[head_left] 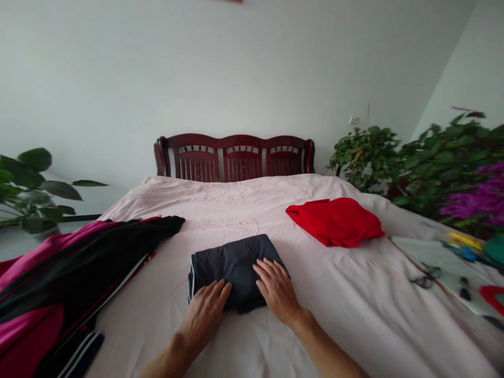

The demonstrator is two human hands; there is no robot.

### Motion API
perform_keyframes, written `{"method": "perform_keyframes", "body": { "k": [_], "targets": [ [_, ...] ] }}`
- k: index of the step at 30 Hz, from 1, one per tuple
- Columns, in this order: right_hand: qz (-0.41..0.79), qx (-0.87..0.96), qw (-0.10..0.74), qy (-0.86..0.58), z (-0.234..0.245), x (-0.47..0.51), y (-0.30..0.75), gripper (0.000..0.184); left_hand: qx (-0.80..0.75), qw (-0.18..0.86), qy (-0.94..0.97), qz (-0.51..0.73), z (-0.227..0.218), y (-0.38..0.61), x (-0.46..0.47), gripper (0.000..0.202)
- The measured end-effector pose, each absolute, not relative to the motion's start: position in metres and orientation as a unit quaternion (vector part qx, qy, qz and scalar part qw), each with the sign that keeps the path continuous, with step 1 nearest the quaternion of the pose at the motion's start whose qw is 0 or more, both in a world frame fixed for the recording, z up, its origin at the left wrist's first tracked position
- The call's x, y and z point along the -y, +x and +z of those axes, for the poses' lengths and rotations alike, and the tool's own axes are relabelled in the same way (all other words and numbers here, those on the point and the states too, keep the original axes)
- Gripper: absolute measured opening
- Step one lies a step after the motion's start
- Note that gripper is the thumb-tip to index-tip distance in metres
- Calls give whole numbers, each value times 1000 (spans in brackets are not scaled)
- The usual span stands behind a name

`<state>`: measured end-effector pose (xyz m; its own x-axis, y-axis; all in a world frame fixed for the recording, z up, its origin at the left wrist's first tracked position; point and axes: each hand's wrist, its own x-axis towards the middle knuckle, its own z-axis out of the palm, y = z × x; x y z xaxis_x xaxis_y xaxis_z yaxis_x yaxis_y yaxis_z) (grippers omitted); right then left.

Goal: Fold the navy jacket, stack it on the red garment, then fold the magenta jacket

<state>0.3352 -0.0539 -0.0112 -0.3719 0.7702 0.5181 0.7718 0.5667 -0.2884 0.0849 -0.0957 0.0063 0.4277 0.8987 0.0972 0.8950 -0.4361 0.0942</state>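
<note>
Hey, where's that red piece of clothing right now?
In the head view, the red garment lies right of centre on the pale bedsheet, beyond the right hand and to the right of the folded dark garment.

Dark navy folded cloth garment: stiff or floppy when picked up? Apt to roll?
The dark navy folded cloth garment is probably floppy: its edges look soft. Lifted by one corner, it may unfold, as no fastening shows. Rolling seems unlikely, since it lies flat on the pale pink bedsheet.
</note>
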Motion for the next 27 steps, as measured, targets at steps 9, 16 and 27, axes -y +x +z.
{"method": "perform_keyframes", "body": {
  "k": [9,16,27],
  "targets": [
    [180,619,548,-533,-27,62,353,52,-616,45,781,97,36,96,90,41],
    [528,275,616,-515,-49,77,362,70,-667,68,733,115,56,127,95,35],
    [664,271,545,-434,-7,95,329,56,-576,108,798,139,31,189,146,40]
  ]
}}
